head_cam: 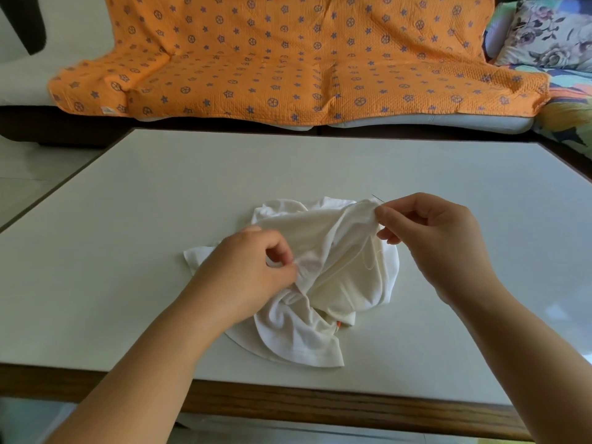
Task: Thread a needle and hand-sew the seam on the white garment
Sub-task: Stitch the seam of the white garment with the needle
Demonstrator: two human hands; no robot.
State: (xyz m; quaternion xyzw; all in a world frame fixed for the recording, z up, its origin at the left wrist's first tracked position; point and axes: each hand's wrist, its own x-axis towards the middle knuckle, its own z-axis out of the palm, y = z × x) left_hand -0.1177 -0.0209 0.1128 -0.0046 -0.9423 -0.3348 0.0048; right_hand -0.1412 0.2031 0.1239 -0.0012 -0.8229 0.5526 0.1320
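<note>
From the head view we see the white garment [323, 283] lying crumpled near the middle of the bench [128, 203], a soft, finely ribbed knit bunched into folds. Its raised ridge of cloth runs on a slant from the near left up to the far right, stretched between the two hands.

The left hand [253, 267] has thumb and forefinger curled together, pinching a small fold at the low end of that ridge. The right hand [429, 232] pinches the high end of the fabric edge between thumb and fingertips, its other fingers curled in. A thin dark needle [376, 198] sticks out just past those fingertips, its long axis slanting up and to the left, away from us. A pale thread [371, 262] loops faintly over the cloth below the right hand. A small orange tab [338, 325] peeks from a near fold.

The bench top is smooth and off-white with a wood-grain front edge. Beyond it, an orange quilt [288, 59], puckered and printed with blue stars, drapes over a sofa [432, 123]. A floral cushion [544, 36] sits at the far right.
</note>
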